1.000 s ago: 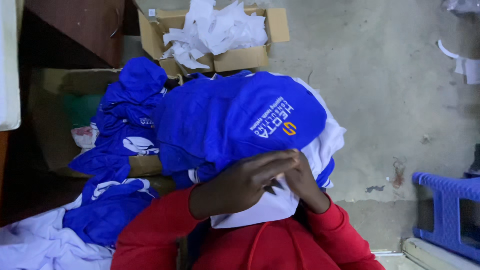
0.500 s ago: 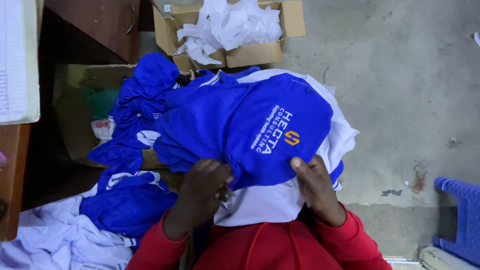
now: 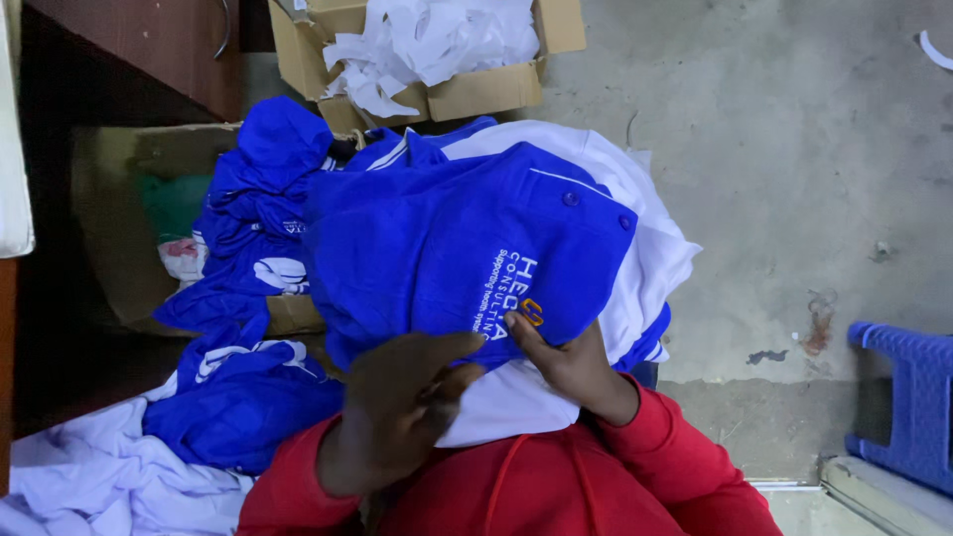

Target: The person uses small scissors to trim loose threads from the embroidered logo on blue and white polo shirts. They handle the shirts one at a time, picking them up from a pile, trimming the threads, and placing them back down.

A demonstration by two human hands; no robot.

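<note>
1. Blue shirt with white piping and a chest logo sits on our lap, on top of a white garment.
2. Our left hand lies over the near edge of the shirt, fingers loosely curled against the cloth; we can't tell if they actually pinch it.
3. Our right hand has its fingers closed on the shirt's near edge, thumb pressed right by the logo.
4. Versus the earlier frames: the hands were spread along the near hem, and now sit closer together under the logo; the shirt lies flatter and its buttons are showing.
5. Left of the shirt is a pile of blue garments over a flattened carton.
6. Cardboard box of white scraps stands beyond on the concrete floor.
7. Blue plastic stool at right.
</note>
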